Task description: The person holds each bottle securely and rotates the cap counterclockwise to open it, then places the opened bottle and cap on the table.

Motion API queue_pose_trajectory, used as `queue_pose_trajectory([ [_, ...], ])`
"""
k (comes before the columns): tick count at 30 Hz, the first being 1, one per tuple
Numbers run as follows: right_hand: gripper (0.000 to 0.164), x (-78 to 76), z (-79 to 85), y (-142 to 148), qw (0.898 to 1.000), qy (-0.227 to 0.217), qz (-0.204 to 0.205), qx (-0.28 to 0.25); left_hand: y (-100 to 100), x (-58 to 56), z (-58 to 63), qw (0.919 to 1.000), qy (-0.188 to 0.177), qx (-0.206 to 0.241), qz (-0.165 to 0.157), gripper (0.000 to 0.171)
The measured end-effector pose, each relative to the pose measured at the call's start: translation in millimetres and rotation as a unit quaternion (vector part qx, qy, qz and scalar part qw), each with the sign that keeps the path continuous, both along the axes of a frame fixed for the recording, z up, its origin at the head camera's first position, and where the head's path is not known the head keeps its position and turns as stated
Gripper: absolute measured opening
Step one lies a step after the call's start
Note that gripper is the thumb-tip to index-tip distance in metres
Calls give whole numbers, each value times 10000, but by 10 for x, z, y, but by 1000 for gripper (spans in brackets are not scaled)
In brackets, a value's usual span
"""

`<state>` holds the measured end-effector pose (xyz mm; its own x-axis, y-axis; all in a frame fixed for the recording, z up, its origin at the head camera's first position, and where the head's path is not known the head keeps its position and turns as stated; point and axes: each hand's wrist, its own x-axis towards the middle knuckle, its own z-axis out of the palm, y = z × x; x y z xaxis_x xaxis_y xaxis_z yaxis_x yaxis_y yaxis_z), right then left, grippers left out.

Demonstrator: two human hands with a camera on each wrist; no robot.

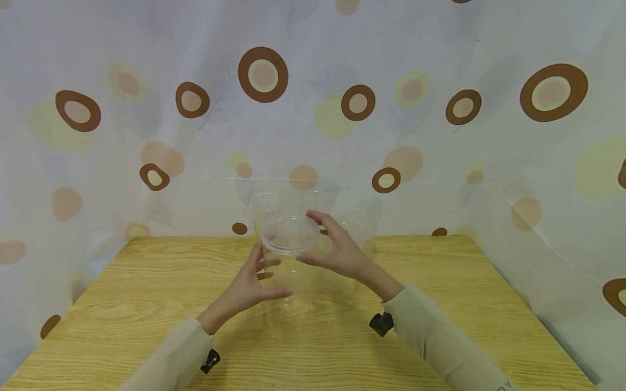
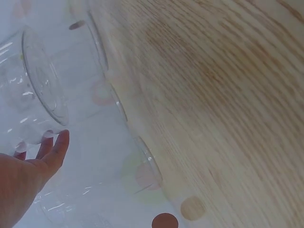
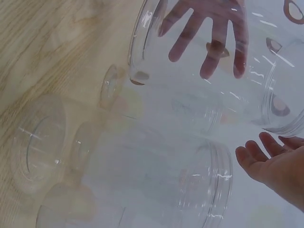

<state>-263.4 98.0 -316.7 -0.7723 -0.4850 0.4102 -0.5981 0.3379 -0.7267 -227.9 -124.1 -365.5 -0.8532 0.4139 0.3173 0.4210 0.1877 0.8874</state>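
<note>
A clear see-through jar (image 1: pixel 288 279) stands upright between my hands, its round top (image 1: pixel 290 237) facing up. Whether that ringed top is a lid or the jar's own rim, I cannot tell. My left hand (image 1: pixel 249 285) holds the jar's left side, thumb in front and fingers spread round the back. In the right wrist view, the left fingers (image 3: pixel 216 42) show through the wall. With thumb and fingers, my right hand (image 1: pixel 344 254) spans the right part of the top. In the left wrist view the jar's base (image 2: pixel 45 80) appears raised off the table.
Several similar clear jars (image 3: pixel 156 166) stand close behind and right of the held one, their outlines faint. Underneath is a wood-grain table (image 1: pixel 171 282). A white sheet (image 1: pixel 303 136) with brown and yellow spots encloses the back and sides.
</note>
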Motion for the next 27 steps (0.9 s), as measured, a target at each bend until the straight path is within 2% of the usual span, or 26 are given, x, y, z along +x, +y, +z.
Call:
queue_pose_trajectory([
  [6,81,-19,-13,-24,9999,-135,-3,-26,13,7,-5,9999,-52,-76,-73,102],
  [9,80,-46,-9,-10,9998,-164,141,-7,-7,-61,-97,9999,41,-89,-105,103],
  [13,80,-86,13,28,9982,-379,471,-9,-41,-152,-202,9997,143,-124,-126,104],
  [16,78,-125,42,69,9942,-544,930,-65,-59,-171,-208,9996,133,-81,-242,105],
  [19,78,-173,78,118,9840,-788,1591,-153,-77,-175,-200,9986,52,63,-514,106],
  [23,81,-243,136,169,9587,-1348,2488,-270,-90,-170,-186,9950,-69,246,-961,107],
  [25,82,-272,152,185,9471,-1591,2772,-292,-91,-165,-184,9936,-101,276,-1089,107],
  [27,83,-282,160,195,9407,-1735,2899,-301,-88,-161,-181,9935,-93,263,-1103,108],
])
